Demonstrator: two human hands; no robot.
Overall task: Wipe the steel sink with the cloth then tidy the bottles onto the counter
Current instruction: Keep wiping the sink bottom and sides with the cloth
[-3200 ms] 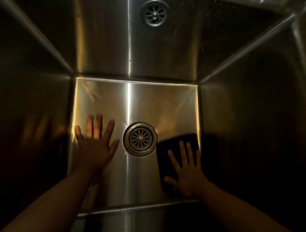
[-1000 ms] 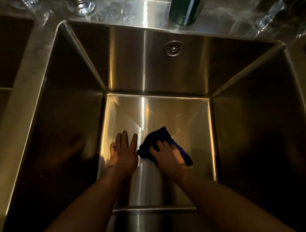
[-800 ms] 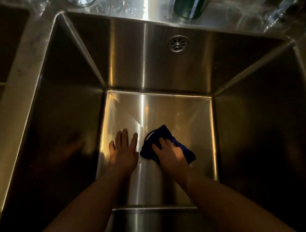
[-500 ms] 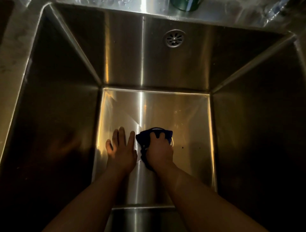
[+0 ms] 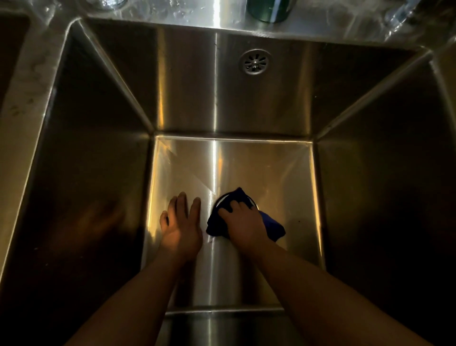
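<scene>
Both your arms reach down into the deep steel sink (image 5: pixel 187 89), hands on its floor. Your right hand (image 5: pixel 244 223) presses a dark blue cloth (image 5: pixel 272 226) flat against the bottom, fingers (image 5: pixel 225 212) curled down over the bunched fabric, gripping it (knuckles up, thumb side toward your left hand). The cloth sits right over the floor drain (image 5: pixel 254 201); only a thin arc of its rim shows past the cloth's far edge. One corner of the cloth pokes out beyond your fingertips, another lump sticks out to the right of your wrist.

Your left hand (image 5: pixel 181 226) lies palm down on the bare steel just beside the cloth, not touching it, fingers extended and close together, thumb out to the left, holding nothing. A bright vertical glare stripe runs down the back wall and across the floor between your two hands.

High on the back wall is a round overflow grate (image 5: pixel 255 61). Above it, on the wet surface (image 5: pixel 187 13) behind the sink, stands a dark green bottle (image 5: pixel 267 11), only its base in view. At the top left corner a clear glass base (image 5: pixel 106 3) is cut off by the frame, and at the top right there's something clear and shiny (image 5: pixel 401 14), too blurred to name. Side walls of the sink are in heavy shadow
</scene>
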